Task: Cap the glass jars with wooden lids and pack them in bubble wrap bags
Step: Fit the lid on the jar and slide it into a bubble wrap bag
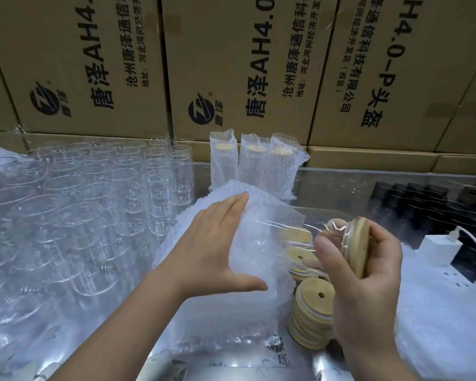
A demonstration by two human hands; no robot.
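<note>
My right hand [363, 281] grips a glass jar [333, 237] capped with a wooden lid [362, 246], held on its side with its base pointing left. My left hand [212, 243] holds a bubble wrap bag [256, 243] between thumb and spread fingers, its mouth facing the jar. The jar's base is at the bag's opening. Stacks of wooden lids [312, 312] with centre holes lie below the jar. Three wrapped, capped jars [254, 163] stand upright at the back. Several uncapped glass jars [94, 193] fill the left side.
Cardboard boxes [231, 64] form a wall behind the table. A pile of bubble wrap bags [223, 312] lies under my left hand. Black lids [423, 204] sit at the right. A white charger with cable [437, 248] lies near them, with more bubble wrap [437, 339] at the lower right.
</note>
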